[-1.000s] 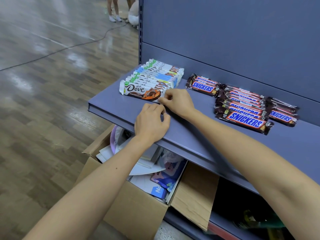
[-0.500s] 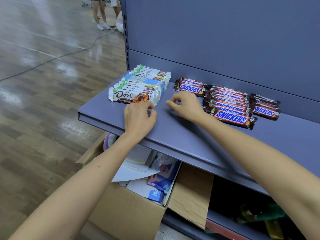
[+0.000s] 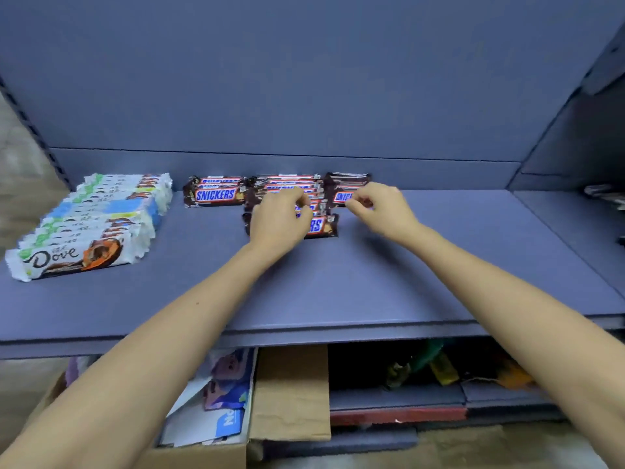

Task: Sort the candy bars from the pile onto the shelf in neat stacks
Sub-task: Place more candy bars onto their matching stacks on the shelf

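On the blue-grey shelf [image 3: 372, 282] the Dove bars [image 3: 94, 225] lie in an overlapping row at the left end, running from the back wall to the front; the Snickers sit near the back wall in three groups side by side: a left Snickers pair [image 3: 214, 194], a middle Snickers stack [image 3: 287, 182] and a right Snickers stack [image 3: 345, 184]; the left hand [image 3: 279, 218] rests on the middle Snickers stack, fingers curled down and pinching a bar; the right hand [image 3: 380, 209] pinches the wrapper end of a bar in the right Snickers stack; a cardboard box [image 3: 291, 394] stands below the shelf.
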`<state>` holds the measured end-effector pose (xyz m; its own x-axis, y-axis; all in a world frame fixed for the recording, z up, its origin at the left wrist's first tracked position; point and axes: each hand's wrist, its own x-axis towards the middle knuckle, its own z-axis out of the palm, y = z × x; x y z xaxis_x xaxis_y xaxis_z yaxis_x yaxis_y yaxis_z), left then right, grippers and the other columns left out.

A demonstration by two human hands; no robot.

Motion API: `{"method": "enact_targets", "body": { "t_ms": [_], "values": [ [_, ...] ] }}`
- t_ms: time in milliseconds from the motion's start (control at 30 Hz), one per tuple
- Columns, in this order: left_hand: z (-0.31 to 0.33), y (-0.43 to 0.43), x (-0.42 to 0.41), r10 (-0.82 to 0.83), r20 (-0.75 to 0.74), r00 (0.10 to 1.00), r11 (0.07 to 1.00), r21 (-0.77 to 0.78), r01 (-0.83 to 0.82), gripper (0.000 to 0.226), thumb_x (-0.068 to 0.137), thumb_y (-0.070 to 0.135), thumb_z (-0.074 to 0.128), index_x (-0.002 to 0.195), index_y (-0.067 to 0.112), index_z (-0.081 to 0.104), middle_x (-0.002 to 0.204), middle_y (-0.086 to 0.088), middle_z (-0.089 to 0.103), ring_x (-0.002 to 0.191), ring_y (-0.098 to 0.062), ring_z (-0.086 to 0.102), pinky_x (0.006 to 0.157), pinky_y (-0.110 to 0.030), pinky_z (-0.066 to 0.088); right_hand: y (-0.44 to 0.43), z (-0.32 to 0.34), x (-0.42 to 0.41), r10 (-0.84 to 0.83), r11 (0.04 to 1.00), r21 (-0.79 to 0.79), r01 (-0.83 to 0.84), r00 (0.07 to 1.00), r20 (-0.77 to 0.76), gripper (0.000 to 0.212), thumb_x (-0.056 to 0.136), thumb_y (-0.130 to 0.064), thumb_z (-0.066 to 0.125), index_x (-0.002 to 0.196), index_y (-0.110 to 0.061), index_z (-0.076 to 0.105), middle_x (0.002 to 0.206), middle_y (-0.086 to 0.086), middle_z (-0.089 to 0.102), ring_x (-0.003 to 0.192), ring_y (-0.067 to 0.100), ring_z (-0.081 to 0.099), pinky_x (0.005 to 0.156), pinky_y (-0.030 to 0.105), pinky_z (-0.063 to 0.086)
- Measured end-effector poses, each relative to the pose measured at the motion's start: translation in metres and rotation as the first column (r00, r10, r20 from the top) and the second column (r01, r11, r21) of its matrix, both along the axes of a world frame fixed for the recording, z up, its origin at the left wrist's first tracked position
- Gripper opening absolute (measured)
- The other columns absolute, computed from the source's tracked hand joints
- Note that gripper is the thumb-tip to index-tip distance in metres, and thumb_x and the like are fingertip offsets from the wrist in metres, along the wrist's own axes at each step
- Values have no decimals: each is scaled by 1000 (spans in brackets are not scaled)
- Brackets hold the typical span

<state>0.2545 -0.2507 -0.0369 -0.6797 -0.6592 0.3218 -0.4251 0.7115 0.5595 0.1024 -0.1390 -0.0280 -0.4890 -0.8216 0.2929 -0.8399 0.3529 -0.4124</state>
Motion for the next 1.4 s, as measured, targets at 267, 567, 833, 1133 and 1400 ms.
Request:
{"method": "enact_targets", "body": {
  "t_ms": [267,567,833,1133,1400],
  "values": [
    [0,79,-121,-237,97,967,968,-57,243,21,86,19,50,101,13,63,107,-7,67,105,-31,56,84,-37,45,126,1,-97,-272,960,74,272,962,-9,22,91,-26,52,90,-9,65,102,9,63,98,25,55,83,33,43],
    [10,201,-253,-422,242,874,878,-131,460,26,88,19,45,109,14,59,115,-5,63,108,-29,52,84,-34,39,268,-8,-193,-466,875,127,467,884,-40,17,88,-22,55,98,-14,67,109,12,59,106,30,53,86,32,40],
    [11,299,-345,-538,249,806,826,-36,562,33,90,30,48,118,13,54,128,-6,56,119,-30,47,95,-41,43,373,-12,-265,-596,799,83,596,803,-22,21,86,-17,57,104,-11,64,110,13,61,105,29,55,85,30,40],
    [-9,363,-397,-534,375,758,823,23,568,69,81,64,50,129,14,45,132,-9,49,123,-33,37,96,-43,36,420,-12,-320,-679,728,166,665,734,37,49,93,-18,47,140,-11,36,144,14,41,133,33,37,105,36,34],
    [-11,371,-424,-489,442,752,818,-65,571,60,83,58,53,126,17,52,126,-8,50,121,-32,37,96,-43,36,422,-12,-345,-720,662,380,646,690,81,63,95,-37,45,148,-20,17,154,9,22,141,35,16,112,48,24]
  ]
}}
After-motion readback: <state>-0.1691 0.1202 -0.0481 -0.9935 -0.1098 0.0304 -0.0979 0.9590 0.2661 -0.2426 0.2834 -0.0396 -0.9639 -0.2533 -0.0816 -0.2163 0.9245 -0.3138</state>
